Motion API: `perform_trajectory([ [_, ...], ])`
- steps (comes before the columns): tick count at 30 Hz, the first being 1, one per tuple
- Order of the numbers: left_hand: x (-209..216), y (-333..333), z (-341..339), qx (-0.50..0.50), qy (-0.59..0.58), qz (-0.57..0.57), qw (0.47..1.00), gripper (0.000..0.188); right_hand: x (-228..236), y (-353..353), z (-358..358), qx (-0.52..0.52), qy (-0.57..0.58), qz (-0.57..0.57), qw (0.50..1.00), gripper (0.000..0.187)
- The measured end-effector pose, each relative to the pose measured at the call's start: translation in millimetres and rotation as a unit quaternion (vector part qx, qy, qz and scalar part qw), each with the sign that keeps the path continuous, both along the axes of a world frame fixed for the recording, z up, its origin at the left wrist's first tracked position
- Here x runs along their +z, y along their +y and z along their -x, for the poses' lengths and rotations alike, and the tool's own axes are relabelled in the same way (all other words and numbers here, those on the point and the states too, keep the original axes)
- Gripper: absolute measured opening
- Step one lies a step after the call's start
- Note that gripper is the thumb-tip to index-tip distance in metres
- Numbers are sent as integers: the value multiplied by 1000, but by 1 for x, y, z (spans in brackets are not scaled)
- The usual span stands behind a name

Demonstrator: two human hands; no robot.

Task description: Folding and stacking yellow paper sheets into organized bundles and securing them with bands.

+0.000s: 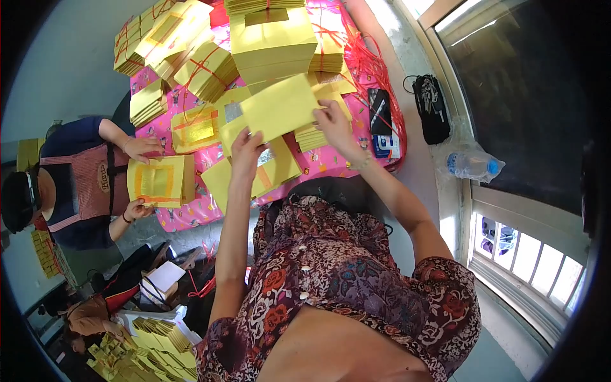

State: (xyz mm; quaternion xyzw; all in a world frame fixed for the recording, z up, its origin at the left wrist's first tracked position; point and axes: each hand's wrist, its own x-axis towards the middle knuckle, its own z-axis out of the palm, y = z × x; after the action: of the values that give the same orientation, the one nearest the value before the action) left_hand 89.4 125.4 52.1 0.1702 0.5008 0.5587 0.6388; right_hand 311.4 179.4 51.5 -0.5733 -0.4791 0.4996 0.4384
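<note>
Both hands up over the near edge of the table (pixel 191 219), which has a pink patterned cover. Left hand (pixel 247 149) and right hand (pixel 333 124) each pinch one end of a single yellow paper sheet (pixel 280 107), held flat and slightly tilted above the near-middle of the table. Left grips its lower-left corner, right its right edge; the fingers under the sheet are hidden, so exact grip is probably thumb-on-top.

Handling call: sheet looks thin, light, floppy, easy to crease or tear. Best held at opposite edges as now, light pinch, no pull.

Below it: loose yellow sheets with foil squares (pixel 267 172) at the near edge. Far edge: tall yellow stack (pixel 272 48) and red-tied bundles (pixel 207 67). Right edge: red string (pixel 375 67), a dark phone (pixel 379 109).

Off-table right: black pouch (pixel 430 105), plastic bottle (pixel 471 164) on the sill. At the left edge, another person's hands hold a yellow pad with orange print (pixel 159 181).
</note>
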Motion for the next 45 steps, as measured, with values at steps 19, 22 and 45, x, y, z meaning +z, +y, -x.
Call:
perform_trajectory([
  [19,-76,30,-71,-172,510,-1,843,37,-47,1,-67,45,-367,-36,928,25],
  [22,-77,28,-75,-155,522,-15,839,35,-41,0,-60,49,-470,-86,877,26],
  [45,-36,-9,-26,-97,482,-136,860,32,15,-7,-38,114,-333,-126,928,21],
])
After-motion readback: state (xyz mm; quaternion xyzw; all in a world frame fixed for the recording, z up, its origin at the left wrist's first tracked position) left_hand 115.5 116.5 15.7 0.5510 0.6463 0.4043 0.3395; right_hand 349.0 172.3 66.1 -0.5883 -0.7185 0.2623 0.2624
